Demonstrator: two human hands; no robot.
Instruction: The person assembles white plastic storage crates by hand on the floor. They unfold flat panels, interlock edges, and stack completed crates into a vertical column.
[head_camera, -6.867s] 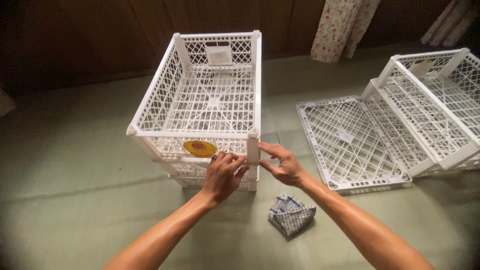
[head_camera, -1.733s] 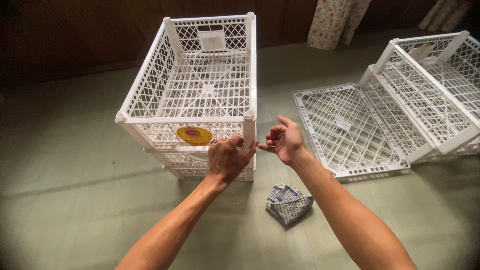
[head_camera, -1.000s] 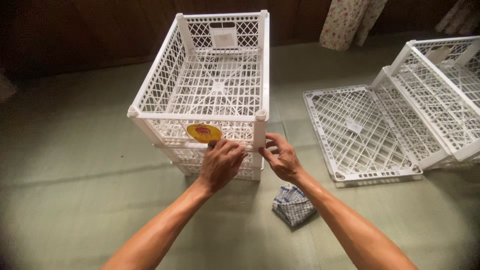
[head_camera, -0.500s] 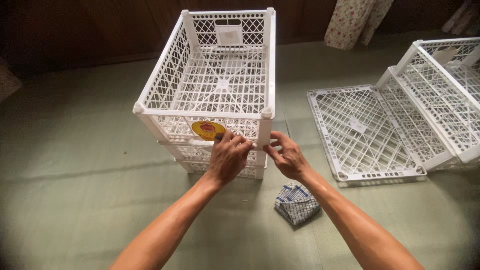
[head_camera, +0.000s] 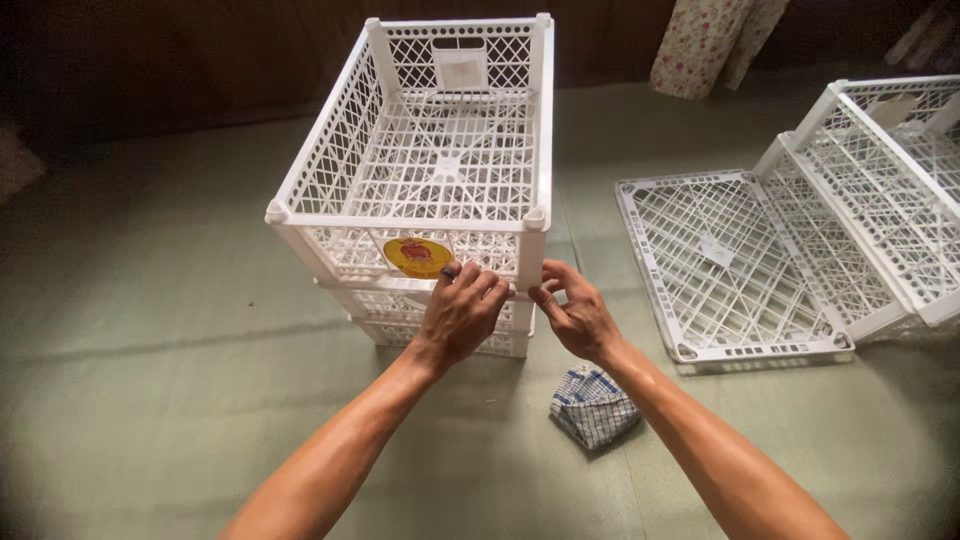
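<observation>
The left hand (head_camera: 462, 312) is curling its fingers against the near wall of the white lattice crate (head_camera: 440, 160), just below the round yellow sticker (head_camera: 418, 256); a small dark tip is showing above the knuckles, but I cannot tell what it is or how firmly it is being held. The right hand (head_camera: 572, 318) is pinching, thumb and forefinger nearly closed, at the near right corner post (head_camera: 531, 258), where the upper crate is sitting on a lower white crate (head_camera: 440, 325) on the green mat (head_camera: 150, 400). The likeliest trouble, as I judge it, is the upper crate sliding or tipping off the lower one, since both hands are working on one side and nothing is bracing the far wall. Fingertips could also be getting nipped in the seam between the crates. A folded blue checked cloth (head_camera: 593, 406) is lying just by the right forearm, and flat lattice panels (head_camera: 720, 262) are lying well apart to the right.
</observation>
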